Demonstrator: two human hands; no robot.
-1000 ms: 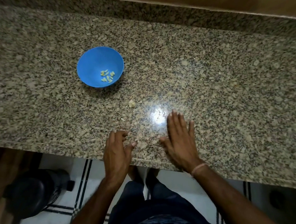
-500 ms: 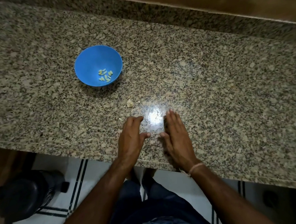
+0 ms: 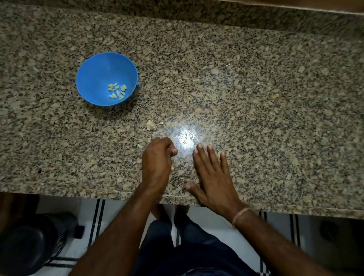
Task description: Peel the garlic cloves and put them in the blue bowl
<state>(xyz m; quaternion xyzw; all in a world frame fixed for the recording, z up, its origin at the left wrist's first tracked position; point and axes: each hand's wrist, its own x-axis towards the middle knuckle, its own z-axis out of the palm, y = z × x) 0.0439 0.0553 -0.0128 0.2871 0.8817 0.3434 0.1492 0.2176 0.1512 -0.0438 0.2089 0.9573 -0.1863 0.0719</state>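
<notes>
Left hand (image 3: pixel 157 161): on the counter (image 3: pixel 259 89), fingers curled under into a loose fist with the thumb tucked against the forefinger. Nothing shows in the grip, but the palm side is hidden.
Right hand (image 3: pixel 213 174): flat on the stone just beside the left, fingers straight and close together, thumb out toward the counter edge, holding nothing.
Blue bowl (image 3: pixel 90 66): well beyond the left fingertips and off to their left, upright, apart from both hands.
Peeled cloves (image 3: pixel 117 91): a small pale heap down in the bowl's bottom, so that part of the job is banked.
Scrap (image 3: pixel 150 125): a pale crumb just ahead of the left knuckles, between them and the bowl. It could be skin or a garlic bit; too small to call.
Done so far: by the look of it, most or all of the peeling.
Left to do: on this speckled stone I can't pick out an unpeeled clove, so I judge only checking that scrap and tidying the skins.
</notes>
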